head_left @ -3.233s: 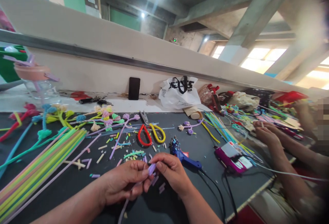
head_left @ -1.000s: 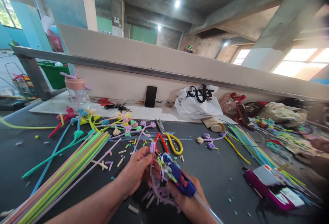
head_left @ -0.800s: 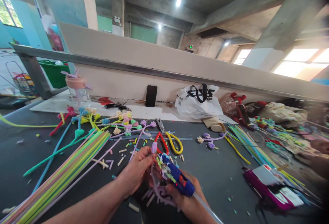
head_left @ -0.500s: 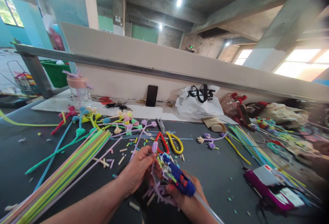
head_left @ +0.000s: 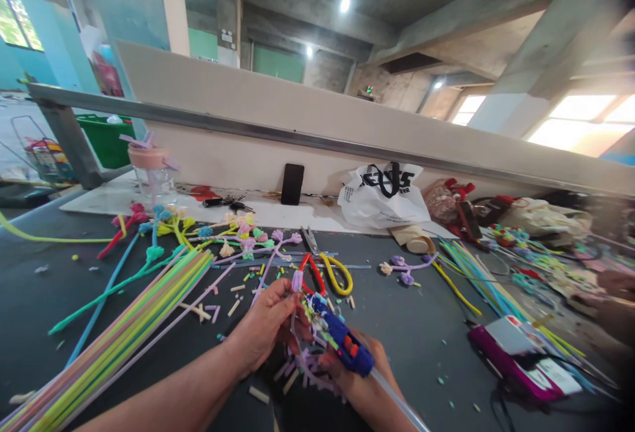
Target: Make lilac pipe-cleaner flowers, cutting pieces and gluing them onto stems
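Note:
My left hand (head_left: 268,323) pinches a small purple pipe-cleaner piece (head_left: 297,280) between thumb and fingers. My right hand (head_left: 360,376) is wrapped round a blue glue gun (head_left: 342,336), with a clear glue stick (head_left: 399,400) coming out of its back end. The gun's nozzle, crusted with coloured bits, is at the left fingertips; whether it touches the purple piece I cannot tell. Below the hands lie purple pipe-cleaner pieces (head_left: 310,369), partly hidden by them. Just beyond the hands, scissors (head_left: 337,274) with one red and one yellow handle lie open.
A bundle of long pipe cleaners (head_left: 124,339) lies at left, with pipe-cleaner flowers (head_left: 243,233) behind it. A phone (head_left: 292,184) leans on the partition near a white bag (head_left: 384,197). A purple device (head_left: 520,359) is at right; another person's hand (head_left: 615,303) shows at the far right edge.
Both hands keep their hold and nearly the same place. The whole view has shifted very slightly; nothing else has visibly moved.

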{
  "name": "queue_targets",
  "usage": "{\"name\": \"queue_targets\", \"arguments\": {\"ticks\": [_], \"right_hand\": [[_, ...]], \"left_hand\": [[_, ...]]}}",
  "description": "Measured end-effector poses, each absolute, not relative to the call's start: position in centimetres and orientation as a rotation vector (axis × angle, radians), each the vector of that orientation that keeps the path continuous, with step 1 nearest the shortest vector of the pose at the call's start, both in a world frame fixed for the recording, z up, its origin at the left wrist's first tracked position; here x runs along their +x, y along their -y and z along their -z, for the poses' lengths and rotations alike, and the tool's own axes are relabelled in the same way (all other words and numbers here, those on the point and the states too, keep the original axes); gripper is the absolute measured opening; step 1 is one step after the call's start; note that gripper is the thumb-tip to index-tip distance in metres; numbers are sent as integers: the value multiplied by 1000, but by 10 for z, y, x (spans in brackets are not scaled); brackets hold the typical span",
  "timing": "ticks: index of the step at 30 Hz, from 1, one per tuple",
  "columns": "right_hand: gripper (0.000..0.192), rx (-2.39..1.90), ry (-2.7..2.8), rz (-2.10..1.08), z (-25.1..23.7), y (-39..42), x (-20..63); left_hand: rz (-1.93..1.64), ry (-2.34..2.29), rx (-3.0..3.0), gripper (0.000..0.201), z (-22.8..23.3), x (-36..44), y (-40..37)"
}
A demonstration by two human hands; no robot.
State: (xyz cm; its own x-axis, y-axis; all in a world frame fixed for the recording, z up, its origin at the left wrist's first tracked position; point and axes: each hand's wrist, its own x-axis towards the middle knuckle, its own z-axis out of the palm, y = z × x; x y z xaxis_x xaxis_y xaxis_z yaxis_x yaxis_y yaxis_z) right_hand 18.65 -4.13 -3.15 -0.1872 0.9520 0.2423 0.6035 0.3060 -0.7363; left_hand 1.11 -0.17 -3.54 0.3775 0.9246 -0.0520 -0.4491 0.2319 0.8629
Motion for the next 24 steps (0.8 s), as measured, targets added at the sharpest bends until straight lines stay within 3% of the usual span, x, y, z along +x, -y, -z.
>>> {"name": "queue_targets", "arguments": {"ticks": [11,24], "right_hand": [[32,-1344,1930,-528,29,40,186],[36,-1402,1875,-617,40,38,189]], "left_hand": [[-1015,-686,896,25,34,11,2],[-1015,-687,891,19,34,10,3]]}}
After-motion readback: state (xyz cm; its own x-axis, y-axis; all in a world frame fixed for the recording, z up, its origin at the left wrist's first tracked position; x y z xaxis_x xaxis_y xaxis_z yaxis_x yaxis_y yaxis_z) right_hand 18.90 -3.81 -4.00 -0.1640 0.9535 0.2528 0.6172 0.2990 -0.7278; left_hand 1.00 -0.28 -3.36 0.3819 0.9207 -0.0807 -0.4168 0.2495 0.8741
